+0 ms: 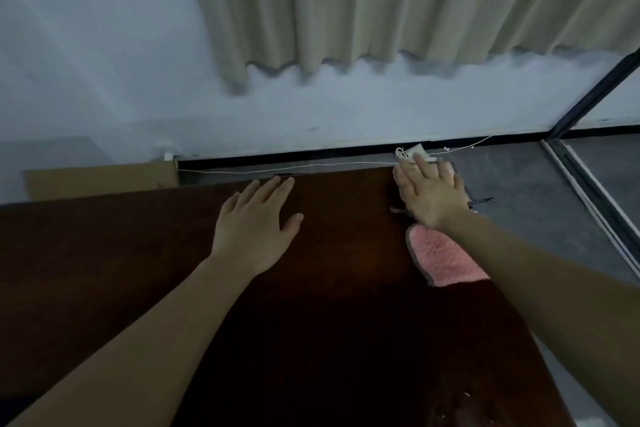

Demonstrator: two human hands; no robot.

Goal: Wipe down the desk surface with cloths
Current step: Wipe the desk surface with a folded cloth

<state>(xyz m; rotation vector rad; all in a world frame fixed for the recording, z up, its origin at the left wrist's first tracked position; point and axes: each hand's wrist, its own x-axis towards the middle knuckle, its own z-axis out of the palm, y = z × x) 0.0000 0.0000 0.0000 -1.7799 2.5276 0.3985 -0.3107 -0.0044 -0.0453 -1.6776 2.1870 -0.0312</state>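
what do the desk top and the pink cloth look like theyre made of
Desk: looks like dark reddish-brown wood or wood veneer, smooth with a faint sheen. Pink cloth: soft knitted or looped fabric, judging by its nubby surface, with a dark stitched edge.

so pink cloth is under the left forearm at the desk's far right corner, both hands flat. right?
Not quite: the head view shows the pink cloth under the right forearm. The left hand lies flat on bare desk; the right hand is flat too.
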